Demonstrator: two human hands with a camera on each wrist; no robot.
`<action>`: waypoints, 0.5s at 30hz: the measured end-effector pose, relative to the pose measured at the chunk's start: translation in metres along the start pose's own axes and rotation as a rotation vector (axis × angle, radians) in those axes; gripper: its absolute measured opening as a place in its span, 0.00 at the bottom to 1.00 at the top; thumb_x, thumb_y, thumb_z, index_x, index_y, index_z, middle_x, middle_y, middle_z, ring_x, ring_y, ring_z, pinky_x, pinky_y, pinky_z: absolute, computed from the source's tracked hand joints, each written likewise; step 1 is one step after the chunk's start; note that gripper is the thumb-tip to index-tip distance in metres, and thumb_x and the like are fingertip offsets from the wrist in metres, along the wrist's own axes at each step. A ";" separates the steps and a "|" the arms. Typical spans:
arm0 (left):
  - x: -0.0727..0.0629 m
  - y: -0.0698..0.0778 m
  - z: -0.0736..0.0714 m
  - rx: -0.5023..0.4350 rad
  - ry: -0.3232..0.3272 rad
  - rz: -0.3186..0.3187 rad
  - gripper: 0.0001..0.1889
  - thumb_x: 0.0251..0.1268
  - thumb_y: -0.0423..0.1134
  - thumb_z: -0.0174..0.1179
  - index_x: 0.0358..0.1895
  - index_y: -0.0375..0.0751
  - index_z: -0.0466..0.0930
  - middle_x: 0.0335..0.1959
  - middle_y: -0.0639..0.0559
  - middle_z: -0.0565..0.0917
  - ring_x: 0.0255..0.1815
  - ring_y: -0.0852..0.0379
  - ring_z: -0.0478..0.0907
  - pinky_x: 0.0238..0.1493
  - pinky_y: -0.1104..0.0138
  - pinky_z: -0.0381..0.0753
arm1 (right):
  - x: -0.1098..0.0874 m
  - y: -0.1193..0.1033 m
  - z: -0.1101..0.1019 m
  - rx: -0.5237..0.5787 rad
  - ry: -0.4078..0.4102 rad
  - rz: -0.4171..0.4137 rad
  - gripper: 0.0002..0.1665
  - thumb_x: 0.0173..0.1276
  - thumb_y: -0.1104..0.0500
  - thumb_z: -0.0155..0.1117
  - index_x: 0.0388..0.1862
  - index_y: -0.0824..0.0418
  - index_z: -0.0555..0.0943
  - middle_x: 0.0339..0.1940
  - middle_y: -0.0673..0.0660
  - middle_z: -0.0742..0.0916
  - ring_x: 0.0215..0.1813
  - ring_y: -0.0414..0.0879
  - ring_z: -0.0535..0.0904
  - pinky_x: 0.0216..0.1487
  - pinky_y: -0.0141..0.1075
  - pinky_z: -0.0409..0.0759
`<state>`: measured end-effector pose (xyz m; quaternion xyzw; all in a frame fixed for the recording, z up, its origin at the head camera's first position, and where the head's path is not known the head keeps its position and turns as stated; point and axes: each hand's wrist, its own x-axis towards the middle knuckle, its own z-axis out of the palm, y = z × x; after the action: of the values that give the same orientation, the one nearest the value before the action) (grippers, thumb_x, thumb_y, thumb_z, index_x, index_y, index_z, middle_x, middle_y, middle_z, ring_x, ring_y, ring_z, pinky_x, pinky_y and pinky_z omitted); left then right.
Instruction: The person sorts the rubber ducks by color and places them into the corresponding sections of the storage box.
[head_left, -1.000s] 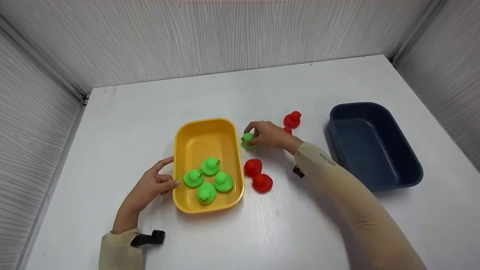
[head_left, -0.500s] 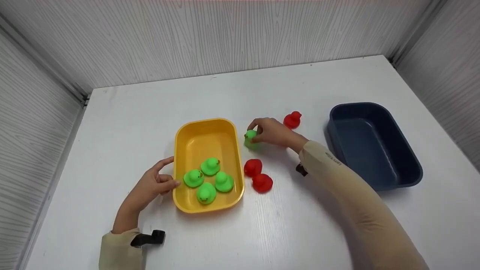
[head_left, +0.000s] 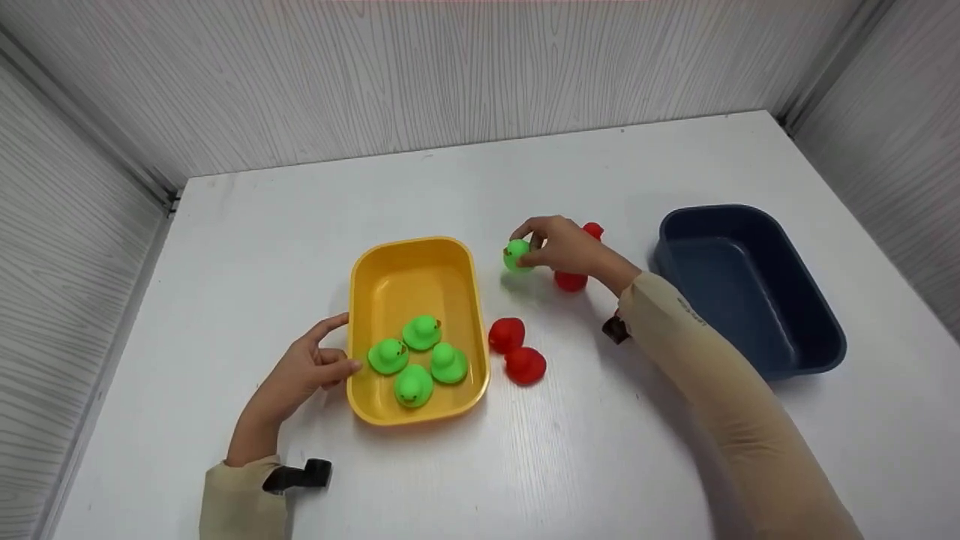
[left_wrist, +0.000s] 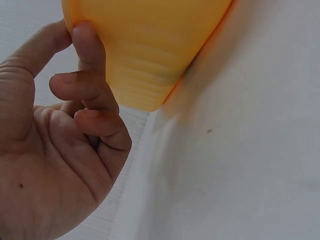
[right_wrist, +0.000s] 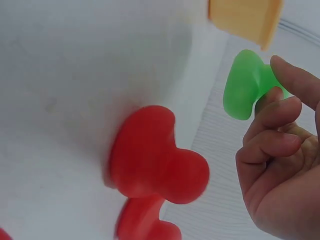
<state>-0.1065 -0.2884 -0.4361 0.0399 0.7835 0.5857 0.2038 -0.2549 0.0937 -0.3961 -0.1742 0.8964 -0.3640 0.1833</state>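
My right hand [head_left: 566,246] pinches a green rubber duck [head_left: 516,256] between thumb and fingers, raised off the table. In the right wrist view, the duck [right_wrist: 245,85] hangs at the fingertips, its base turned outward. My left hand [head_left: 300,375] pinches the left rim of a yellow bin [head_left: 412,259], thumb inside and fingers against the outer wall. Several green rubber ducks [head_left: 421,332] stand in the near half of that bin. Below the right hand is a red rubber duck [head_left: 571,280]; another red duck [head_left: 593,230] is mostly hidden behind the hand.
Two red ducks [head_left: 524,366] lie just right of the yellow bin. A dark blue bin [head_left: 679,300] stands at the right of the white table [head_left: 315,202]. Grey wood-grain panels [head_left: 480,75] enclose the back and sides.
My right hand has lifted the green duck from the table and moved away and to the right with it, uncovering a red duck. My left hand stays on the yellow bin.
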 end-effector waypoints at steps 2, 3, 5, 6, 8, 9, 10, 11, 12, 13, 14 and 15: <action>0.000 0.001 0.000 0.009 0.002 0.002 0.41 0.63 0.36 0.63 0.75 0.41 0.49 0.16 0.58 0.70 0.19 0.62 0.62 0.26 0.67 0.62 | -0.002 -0.002 -0.003 0.028 0.008 -0.002 0.22 0.64 0.56 0.67 0.57 0.55 0.79 0.42 0.56 0.81 0.41 0.47 0.74 0.39 0.28 0.76; 0.000 0.001 0.000 0.013 0.004 0.001 0.41 0.62 0.36 0.63 0.75 0.41 0.49 0.16 0.58 0.70 0.19 0.62 0.62 0.26 0.67 0.62 | -0.003 -0.004 -0.005 0.045 0.012 -0.003 0.21 0.64 0.56 0.67 0.57 0.55 0.79 0.41 0.56 0.80 0.41 0.47 0.74 0.38 0.28 0.76; 0.001 0.001 0.000 0.021 0.004 0.001 0.41 0.62 0.37 0.63 0.75 0.41 0.50 0.17 0.59 0.70 0.19 0.63 0.63 0.26 0.68 0.63 | -0.005 -0.008 -0.007 0.070 0.016 0.000 0.21 0.64 0.56 0.67 0.57 0.55 0.78 0.41 0.56 0.80 0.40 0.47 0.73 0.38 0.29 0.76; 0.001 0.001 0.000 0.023 0.003 0.000 0.41 0.62 0.37 0.63 0.75 0.41 0.50 0.17 0.59 0.70 0.19 0.63 0.63 0.26 0.68 0.63 | -0.006 -0.009 -0.008 0.081 0.017 0.001 0.21 0.64 0.56 0.67 0.57 0.55 0.78 0.41 0.56 0.80 0.39 0.47 0.73 0.38 0.30 0.77; 0.001 0.001 0.001 0.026 0.002 -0.003 0.41 0.62 0.37 0.63 0.75 0.41 0.49 0.17 0.58 0.70 0.20 0.63 0.63 0.27 0.68 0.63 | -0.007 -0.013 -0.009 0.100 0.017 0.002 0.21 0.65 0.55 0.66 0.57 0.54 0.78 0.41 0.56 0.80 0.39 0.47 0.73 0.39 0.32 0.77; 0.001 0.001 0.001 0.027 0.003 -0.005 0.41 0.62 0.37 0.63 0.75 0.41 0.49 0.17 0.58 0.70 0.20 0.63 0.63 0.27 0.68 0.63 | -0.008 -0.016 -0.009 0.109 0.017 0.000 0.21 0.65 0.55 0.66 0.57 0.54 0.78 0.41 0.56 0.80 0.39 0.47 0.73 0.39 0.33 0.78; 0.000 0.001 0.001 0.027 0.004 -0.006 0.41 0.62 0.37 0.63 0.75 0.41 0.49 0.17 0.58 0.70 0.20 0.62 0.63 0.27 0.68 0.63 | -0.008 -0.018 -0.009 0.114 0.016 -0.007 0.21 0.65 0.55 0.66 0.57 0.54 0.78 0.41 0.55 0.80 0.39 0.47 0.73 0.39 0.33 0.77; 0.000 0.001 0.001 0.026 0.006 -0.008 0.41 0.63 0.37 0.63 0.75 0.41 0.49 0.17 0.58 0.70 0.20 0.62 0.63 0.27 0.68 0.63 | -0.008 -0.020 -0.009 0.121 0.015 -0.014 0.21 0.65 0.55 0.66 0.57 0.53 0.78 0.41 0.55 0.80 0.39 0.46 0.73 0.39 0.32 0.77; 0.000 0.001 0.001 0.023 0.008 -0.008 0.41 0.62 0.37 0.63 0.75 0.41 0.49 0.17 0.58 0.69 0.20 0.62 0.62 0.27 0.68 0.63 | -0.008 -0.022 -0.008 0.127 0.014 -0.024 0.21 0.65 0.55 0.66 0.57 0.53 0.78 0.40 0.55 0.79 0.40 0.46 0.73 0.38 0.32 0.77; -0.001 0.001 0.001 0.020 0.008 -0.007 0.41 0.62 0.37 0.63 0.75 0.41 0.49 0.16 0.58 0.69 0.20 0.62 0.62 0.27 0.67 0.62 | -0.009 -0.024 -0.008 0.138 0.014 -0.039 0.21 0.65 0.56 0.66 0.56 0.54 0.79 0.40 0.55 0.79 0.39 0.46 0.73 0.36 0.31 0.76; -0.001 0.001 0.001 0.018 0.009 -0.007 0.41 0.62 0.37 0.63 0.75 0.41 0.49 0.16 0.58 0.69 0.20 0.62 0.62 0.27 0.67 0.62 | -0.009 -0.026 -0.008 0.147 0.014 -0.053 0.20 0.65 0.56 0.66 0.56 0.54 0.79 0.39 0.55 0.79 0.38 0.46 0.72 0.34 0.30 0.74; -0.001 0.001 0.001 0.013 0.008 -0.005 0.41 0.62 0.36 0.63 0.75 0.41 0.49 0.16 0.58 0.69 0.19 0.62 0.62 0.26 0.67 0.61 | -0.010 -0.027 -0.007 0.154 0.015 -0.066 0.20 0.65 0.57 0.66 0.55 0.55 0.79 0.38 0.54 0.79 0.38 0.46 0.72 0.33 0.30 0.73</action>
<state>-0.1055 -0.2870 -0.4352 0.0371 0.7883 0.5801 0.2019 -0.2444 0.0839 -0.3697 -0.1862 0.8610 -0.4388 0.1774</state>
